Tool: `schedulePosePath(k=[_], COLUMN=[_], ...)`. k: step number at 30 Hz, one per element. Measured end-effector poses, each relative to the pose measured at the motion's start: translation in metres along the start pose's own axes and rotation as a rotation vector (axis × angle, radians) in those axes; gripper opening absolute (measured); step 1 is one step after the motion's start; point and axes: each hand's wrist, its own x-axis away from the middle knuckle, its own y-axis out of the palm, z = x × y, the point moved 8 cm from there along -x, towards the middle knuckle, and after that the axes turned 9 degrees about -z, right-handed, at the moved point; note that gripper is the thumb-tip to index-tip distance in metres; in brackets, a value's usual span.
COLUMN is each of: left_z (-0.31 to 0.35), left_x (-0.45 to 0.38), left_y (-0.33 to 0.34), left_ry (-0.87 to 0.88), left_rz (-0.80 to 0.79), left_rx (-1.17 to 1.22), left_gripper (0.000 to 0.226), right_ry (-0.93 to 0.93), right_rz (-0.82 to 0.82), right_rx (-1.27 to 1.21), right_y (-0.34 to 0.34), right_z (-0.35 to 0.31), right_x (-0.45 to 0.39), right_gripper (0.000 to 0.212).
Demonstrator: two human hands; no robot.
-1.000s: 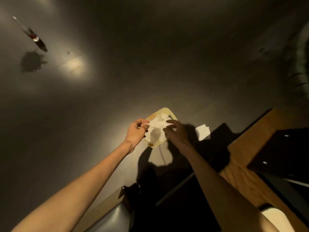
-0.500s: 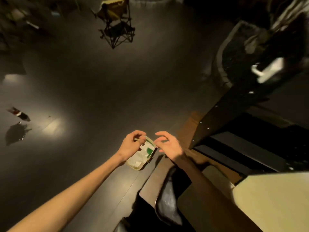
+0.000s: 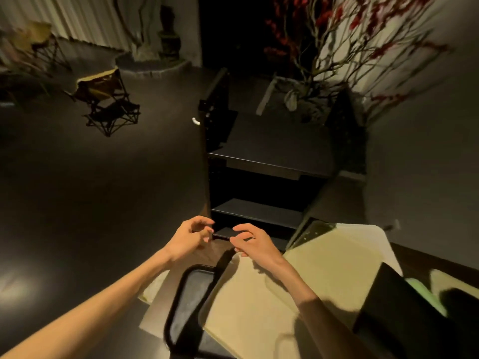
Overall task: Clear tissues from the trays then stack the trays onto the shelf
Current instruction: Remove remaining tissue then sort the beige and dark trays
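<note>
Trays lay below the hands: a black tray (image 3: 190, 304) with rounded corners and a raised rim, its dark bed dull and speckled, sat partly under a pale cream tray (image 3: 334, 268) to its right, whose broad flat surface caught the light. Both hands hovered close together above them, near the lowest board of a dark shelf (image 3: 261, 161). The left hand (image 3: 188, 238) held nothing, fingers loosely curled, thumb apart. The right hand (image 3: 255, 244) was likewise empty, fingers bent and slack. A folding chair (image 3: 106, 99) stood well apart on the dark floor, and red-flowered branches (image 3: 344, 35) rose behind the shelf.
</note>
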Motion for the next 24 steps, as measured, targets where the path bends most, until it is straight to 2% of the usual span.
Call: schedulePosePath(k=[12,18,24], left_z=[-0.012,-0.032,-0.055], left_x=[-0.016,-0.013,-0.008], left_y=[0.201,0.252,0.275], left_ry=[-0.138,-0.231,-0.296], left_rz=[-0.173,-0.141,-0.149], left_rx=[-0.032,-0.049,-0.084], left_gripper=[0.019,0.023,0.021], right_ry=[0.111,0.296,0.483], right_rz=[0.310,0.595,0.691], right_rx=[-0.201,-0.155,-0.162], right_y=[-0.155,-0.193,-0.189], right_z=[0.152,0.232,0.280], right_x=[0.128,0.172,0.192], right_gripper=[0.030,0.041,0.053])
